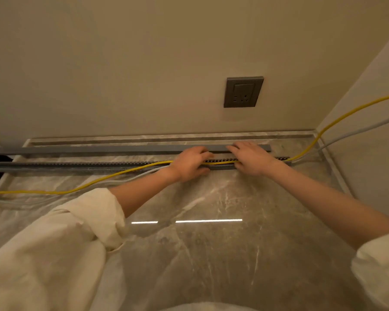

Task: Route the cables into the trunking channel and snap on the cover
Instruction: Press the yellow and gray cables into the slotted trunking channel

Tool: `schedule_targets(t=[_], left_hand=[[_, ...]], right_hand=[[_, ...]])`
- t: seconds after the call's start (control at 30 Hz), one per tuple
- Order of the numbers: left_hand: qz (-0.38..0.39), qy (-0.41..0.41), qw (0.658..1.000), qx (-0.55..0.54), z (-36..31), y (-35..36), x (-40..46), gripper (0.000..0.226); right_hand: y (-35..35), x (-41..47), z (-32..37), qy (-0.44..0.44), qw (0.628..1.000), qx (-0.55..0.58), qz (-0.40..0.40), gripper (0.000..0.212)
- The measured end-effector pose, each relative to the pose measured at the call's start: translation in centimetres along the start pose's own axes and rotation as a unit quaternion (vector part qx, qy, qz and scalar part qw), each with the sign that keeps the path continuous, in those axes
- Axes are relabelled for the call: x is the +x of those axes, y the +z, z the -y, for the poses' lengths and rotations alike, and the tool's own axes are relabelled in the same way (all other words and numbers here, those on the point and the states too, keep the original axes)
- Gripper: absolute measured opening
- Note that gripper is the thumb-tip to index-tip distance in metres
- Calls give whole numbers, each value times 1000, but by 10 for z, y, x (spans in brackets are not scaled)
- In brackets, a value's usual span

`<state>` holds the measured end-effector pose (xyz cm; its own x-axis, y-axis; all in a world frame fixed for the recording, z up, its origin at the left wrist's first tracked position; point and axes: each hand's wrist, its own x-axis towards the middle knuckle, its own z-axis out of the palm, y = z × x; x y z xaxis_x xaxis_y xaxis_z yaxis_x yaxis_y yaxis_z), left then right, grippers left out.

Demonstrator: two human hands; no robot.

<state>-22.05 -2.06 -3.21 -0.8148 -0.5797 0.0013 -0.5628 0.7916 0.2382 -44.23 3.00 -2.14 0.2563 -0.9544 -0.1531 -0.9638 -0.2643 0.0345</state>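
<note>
Both hands press down on the slotted grey trunking channel lying along the marble worktop: left hand and right hand curl over the yellow cable, apparently pushing it in; the grey cable trails beside it, and the cover lies just behind

Glossy marble countertop, plastic trunking
</note>
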Motion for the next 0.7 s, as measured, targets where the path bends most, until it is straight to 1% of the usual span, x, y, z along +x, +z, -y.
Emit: schedule_targets(t=[0.1, 0.2, 0.27, 0.37, 0.5, 0.6, 0.7], left_hand=[[-45, -66, 997, 1, 34, -8, -42, 53], [-46, -132, 990, 8, 66, -11, -87, 53], [-45, -157, 987, 3, 82, -12, -109, 49], [-53, -159, 986, -10, 96, -17, -129, 44], [-40, -128, 991, -15, 100, -23, -135, 43], [-23, -117, 993, 8, 101, -26, -135, 44], [-21, -112, 993, 10, 102, -27, -134, 35]], right_hand=[[2, 15, 35, -18, 998, 41, -32, 50], [4, 28, 68, -52, 997, 49, -35, 46], [2, 36, 85, -64, 996, 48, -33, 43], [-2, 48, 107, -72, 996, 40, -39, 35], [-6, 60, 131, -68, 996, 37, -54, 30], [-11, 65, 143, -53, 997, 20, -43, 30], [-13, 65, 149, -28, 999, 15, -40, 28]])
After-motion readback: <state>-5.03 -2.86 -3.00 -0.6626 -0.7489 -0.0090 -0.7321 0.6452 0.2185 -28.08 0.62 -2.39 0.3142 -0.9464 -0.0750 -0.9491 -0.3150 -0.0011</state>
